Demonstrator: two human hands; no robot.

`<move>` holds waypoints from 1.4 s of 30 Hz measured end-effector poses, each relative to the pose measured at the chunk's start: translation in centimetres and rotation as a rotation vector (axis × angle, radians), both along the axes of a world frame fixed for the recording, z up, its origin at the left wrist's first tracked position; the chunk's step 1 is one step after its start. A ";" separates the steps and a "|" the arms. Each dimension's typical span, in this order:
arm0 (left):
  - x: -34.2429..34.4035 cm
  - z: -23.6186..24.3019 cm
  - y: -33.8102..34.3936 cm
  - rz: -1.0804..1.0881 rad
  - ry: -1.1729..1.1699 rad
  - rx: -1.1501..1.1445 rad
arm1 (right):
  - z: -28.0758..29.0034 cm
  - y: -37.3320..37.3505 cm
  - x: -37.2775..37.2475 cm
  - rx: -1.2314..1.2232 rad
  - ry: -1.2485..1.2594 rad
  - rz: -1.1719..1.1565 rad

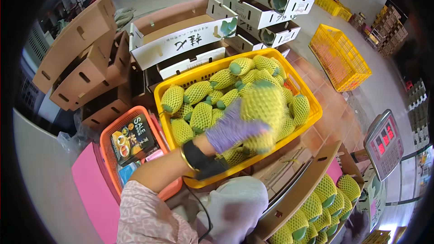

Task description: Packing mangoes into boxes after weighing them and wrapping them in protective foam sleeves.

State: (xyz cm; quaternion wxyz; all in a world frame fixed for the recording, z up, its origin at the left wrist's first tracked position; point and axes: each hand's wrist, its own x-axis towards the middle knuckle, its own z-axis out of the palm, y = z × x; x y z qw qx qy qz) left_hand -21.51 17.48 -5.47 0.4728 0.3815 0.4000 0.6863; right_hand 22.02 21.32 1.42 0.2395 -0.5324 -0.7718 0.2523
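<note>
My left hand, in a purple glove, is closed around a mango in a yellow foam net. The mango is blurred by motion and hangs over a yellow plastic crate. Another netted fruit lies just below my thumb; whether I grip it too, I cannot tell. Netted green mangoes lie piled in the crate around my hand. At the lower right, a cardboard box holds several more netted mangoes in rows. I cannot make out my right hand.
An orange basket with a printed card stands left of the crate. Cardboard boxes crowd the left, and white cartons are stacked behind. A digital scale with lit red digits stands right. Another yellow crate sits farther off.
</note>
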 end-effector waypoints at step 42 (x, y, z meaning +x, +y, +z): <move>-2.2 -3.6 -3.7 -0.070 -0.340 -0.232 | -6.3 -11.0 6.9 -0.400 1.721 -0.345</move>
